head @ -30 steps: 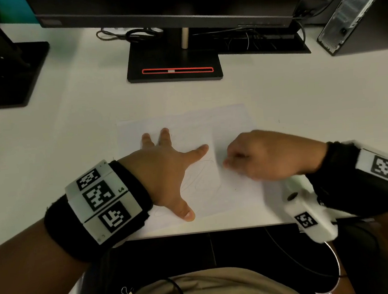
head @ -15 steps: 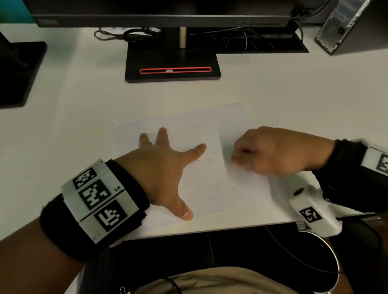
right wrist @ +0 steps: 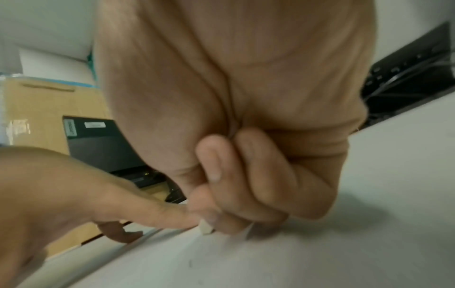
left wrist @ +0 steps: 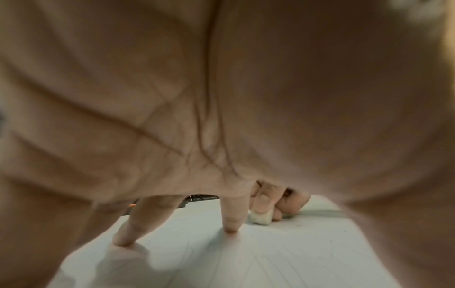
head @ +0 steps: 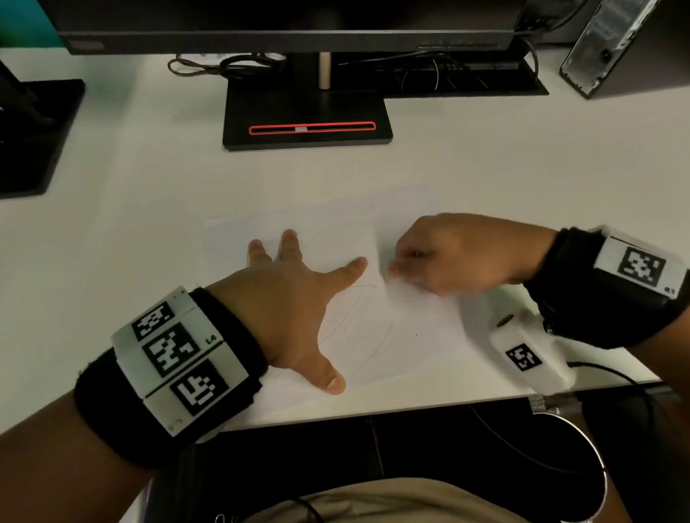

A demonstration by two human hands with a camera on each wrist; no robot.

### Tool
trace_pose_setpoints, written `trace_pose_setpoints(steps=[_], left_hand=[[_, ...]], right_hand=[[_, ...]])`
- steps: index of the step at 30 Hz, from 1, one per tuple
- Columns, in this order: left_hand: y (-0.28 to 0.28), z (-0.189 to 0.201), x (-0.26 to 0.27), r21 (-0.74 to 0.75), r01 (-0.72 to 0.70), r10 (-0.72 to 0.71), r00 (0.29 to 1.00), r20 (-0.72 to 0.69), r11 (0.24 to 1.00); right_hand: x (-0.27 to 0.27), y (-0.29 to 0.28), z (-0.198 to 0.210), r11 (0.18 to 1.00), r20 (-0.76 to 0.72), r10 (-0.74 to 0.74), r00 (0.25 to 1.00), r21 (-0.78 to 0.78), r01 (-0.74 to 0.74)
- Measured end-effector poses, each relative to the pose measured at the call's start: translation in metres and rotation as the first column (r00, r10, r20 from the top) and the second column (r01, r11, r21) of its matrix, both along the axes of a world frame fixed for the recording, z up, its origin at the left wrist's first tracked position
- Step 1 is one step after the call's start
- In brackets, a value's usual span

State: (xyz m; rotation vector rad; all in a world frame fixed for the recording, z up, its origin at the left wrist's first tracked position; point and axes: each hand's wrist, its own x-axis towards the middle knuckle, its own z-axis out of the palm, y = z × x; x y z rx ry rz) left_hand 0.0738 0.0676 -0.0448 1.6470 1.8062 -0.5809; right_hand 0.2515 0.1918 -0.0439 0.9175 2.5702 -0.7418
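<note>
One small white block eraser is the working tool. The right hand pinches it between the thumb and curled fingertips, and only its lower end shows, down on the white sheet of paper. Most of it is buried in the pinch, so I can't tell its long axis for sure. Judging from the wrist views it runs steeply, tip down.

- **Key relation:** the eraser's contact point sits just beside the left index fingertip, on that finger's right, close to touching.
- **Work area:** the faint pencil lines lie from the eraser toward the person and slightly left, in the wedge between the left index finger and thumb. My read is that the next strokes pull toward the body, into that wedge.
- **Right hand:** it owns the eraser and is nearest the marks, so it does the work.
- **Left hand:** it is spread flat with fingers straight and fanned, palm side pressing the sheet so it doesn't shift.
- **Sheet:** it lies flat near the front edge of the white desk, slightly skewed to that edge. Its right part is under the right hand.
- **Beyond it:** the black monitor stand is well apart from the sheet, on the far side.
</note>
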Motion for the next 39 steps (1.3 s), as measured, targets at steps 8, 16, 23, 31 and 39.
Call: trace_pose_setpoints(steps=[8,16,23,31,39], left_hand=[[0.0,-0.001,-0.001,0.013,0.004,-0.004,1.0,0.002,1.0],[0.0,-0.002,-0.001,0.015,0.002,-0.002,1.0,0.005,1.0],[0.0,-0.003,-0.001,0.027,0.009,-0.009,1.0,-0.001,1.0],[-0.001,-0.004,-0.001,0.039,0.005,-0.005,1.0,0.002,0.999],[-0.002,-0.004,0.0,0.047,-0.001,0.001,1.0,-0.016,0.999]], right_hand=[[-0.011,0.001,0.0,0.999,0.007,0.041,0.999,0.0,-0.041],[-0.015,-0.003,0.0,0.997,0.019,0.059,0.998,-0.043,-0.058],[-0.018,-0.01,-0.003,0.992,0.011,0.12,0.993,-0.043,-0.119],[-0.018,-0.011,-0.003,0.987,0.022,0.152,0.988,-0.047,-0.15],[-0.009,-0.007,-0.004,0.995,0.028,0.099,0.995,-0.035,-0.098]])
